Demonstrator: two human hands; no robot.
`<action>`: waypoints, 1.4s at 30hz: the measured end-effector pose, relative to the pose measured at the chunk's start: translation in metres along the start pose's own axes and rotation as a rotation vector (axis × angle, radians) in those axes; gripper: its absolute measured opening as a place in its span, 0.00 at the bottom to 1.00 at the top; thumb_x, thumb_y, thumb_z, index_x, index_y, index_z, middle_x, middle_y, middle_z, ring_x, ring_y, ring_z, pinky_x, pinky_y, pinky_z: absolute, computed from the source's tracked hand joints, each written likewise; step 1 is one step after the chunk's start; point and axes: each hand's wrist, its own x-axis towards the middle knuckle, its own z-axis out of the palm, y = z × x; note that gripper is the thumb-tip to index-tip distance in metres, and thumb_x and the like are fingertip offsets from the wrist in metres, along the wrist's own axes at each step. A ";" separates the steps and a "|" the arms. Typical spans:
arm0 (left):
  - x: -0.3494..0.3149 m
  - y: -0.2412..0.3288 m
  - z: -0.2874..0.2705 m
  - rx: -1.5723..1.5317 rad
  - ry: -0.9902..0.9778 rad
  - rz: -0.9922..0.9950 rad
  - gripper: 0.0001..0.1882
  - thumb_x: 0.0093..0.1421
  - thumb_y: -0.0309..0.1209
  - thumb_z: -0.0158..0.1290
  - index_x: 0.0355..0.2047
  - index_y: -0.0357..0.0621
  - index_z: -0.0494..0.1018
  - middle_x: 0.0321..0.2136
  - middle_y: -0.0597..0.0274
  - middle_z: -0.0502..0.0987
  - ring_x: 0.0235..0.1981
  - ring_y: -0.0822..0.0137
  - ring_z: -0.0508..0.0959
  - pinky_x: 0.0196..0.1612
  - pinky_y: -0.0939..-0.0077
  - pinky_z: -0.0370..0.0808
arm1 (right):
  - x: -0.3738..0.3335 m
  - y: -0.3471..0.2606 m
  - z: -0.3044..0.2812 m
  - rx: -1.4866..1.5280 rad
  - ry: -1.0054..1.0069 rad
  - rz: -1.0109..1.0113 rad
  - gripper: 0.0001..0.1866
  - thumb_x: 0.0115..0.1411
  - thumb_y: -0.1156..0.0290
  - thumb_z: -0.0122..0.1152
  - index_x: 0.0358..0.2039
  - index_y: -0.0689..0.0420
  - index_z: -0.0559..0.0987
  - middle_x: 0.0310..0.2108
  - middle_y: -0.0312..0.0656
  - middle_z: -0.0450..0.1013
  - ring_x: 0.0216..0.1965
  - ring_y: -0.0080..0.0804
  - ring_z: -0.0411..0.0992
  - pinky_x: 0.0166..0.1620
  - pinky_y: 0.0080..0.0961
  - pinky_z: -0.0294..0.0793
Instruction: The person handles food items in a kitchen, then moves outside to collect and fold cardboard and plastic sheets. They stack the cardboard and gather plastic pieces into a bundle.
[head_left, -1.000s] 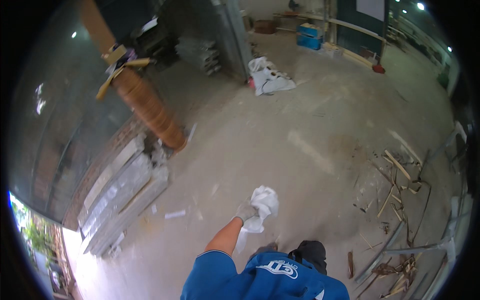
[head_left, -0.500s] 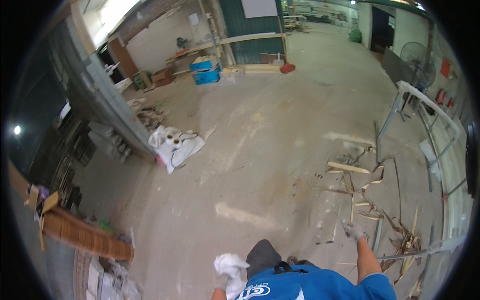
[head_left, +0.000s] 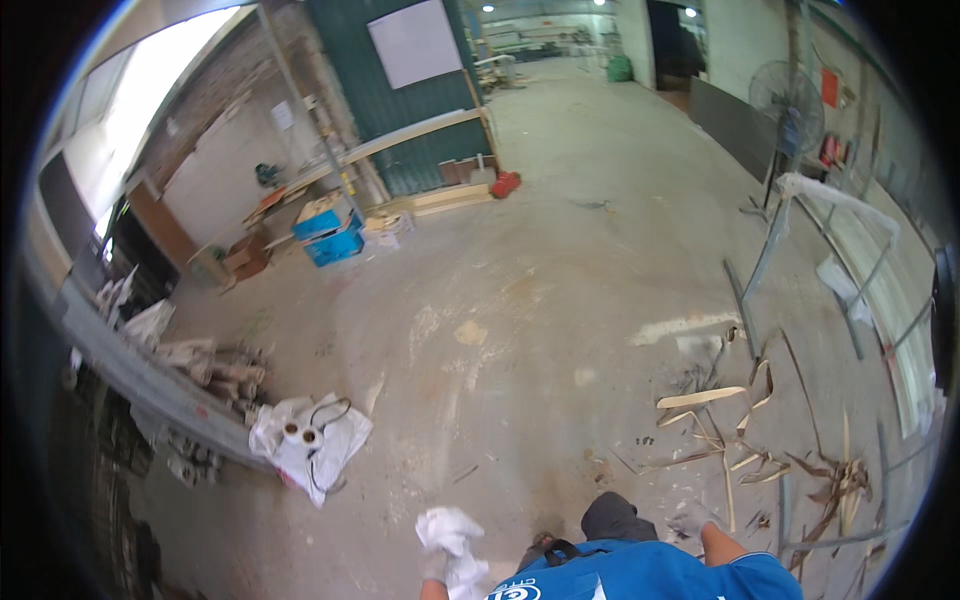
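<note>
My left hand (head_left: 433,566), in a pale glove, is closed around a crumpled white bundle (head_left: 452,532) at the lower edge. Whether the bundle is cloth or thin plastic sheet, I cannot make out. On the other side, my right hand (head_left: 692,520), also gloved, hangs low beside my leg. Its fingers are blurred, so their position is unclear. Nearest to that hand are long peeled strips (head_left: 727,480) of tan and brown material, scattered on the floor.
A white sack (head_left: 325,440) with two rolls (head_left: 302,434) lies left, near a grey metal beam (head_left: 150,385). Blue boxes (head_left: 333,243) stand farther off by a green wall (head_left: 420,160). A metal frame (head_left: 768,240) and a standing fan (head_left: 787,108) line the right side of the concrete floor (head_left: 520,340).
My view has turned right and moved forward; the white sack and blue boxes now sit farther left and lower. My right hand has dropped closer to my body. The white bundle stays in my left hand.
</note>
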 end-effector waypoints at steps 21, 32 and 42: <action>0.551 0.540 -0.066 0.111 -0.259 0.187 0.22 0.58 0.41 0.49 0.48 0.40 0.75 0.51 0.39 0.73 0.53 0.48 0.73 0.56 0.58 0.69 | 0.360 -0.616 -0.496 -0.003 0.597 -0.283 0.25 0.55 0.53 0.61 0.48 0.55 0.79 0.33 0.44 0.79 0.33 0.36 0.76 0.41 0.31 0.74; 0.819 0.636 -0.246 0.232 -0.134 0.178 0.21 0.58 0.40 0.48 0.46 0.40 0.76 0.50 0.38 0.73 0.52 0.47 0.74 0.56 0.58 0.69 | 0.538 -0.697 -0.447 0.234 0.068 -0.011 0.20 0.57 0.56 0.61 0.40 0.62 0.80 0.21 0.45 0.76 0.19 0.29 0.73 0.27 0.29 0.73; 1.048 0.892 -0.281 -0.080 0.126 0.168 0.28 0.53 0.38 0.55 0.54 0.42 0.68 0.53 0.40 0.72 0.53 0.45 0.73 0.56 0.59 0.70 | 0.685 -0.776 -0.661 0.840 0.282 0.285 0.13 0.61 0.64 0.57 0.20 0.53 0.72 0.15 0.40 0.66 0.13 0.35 0.63 0.17 0.34 0.65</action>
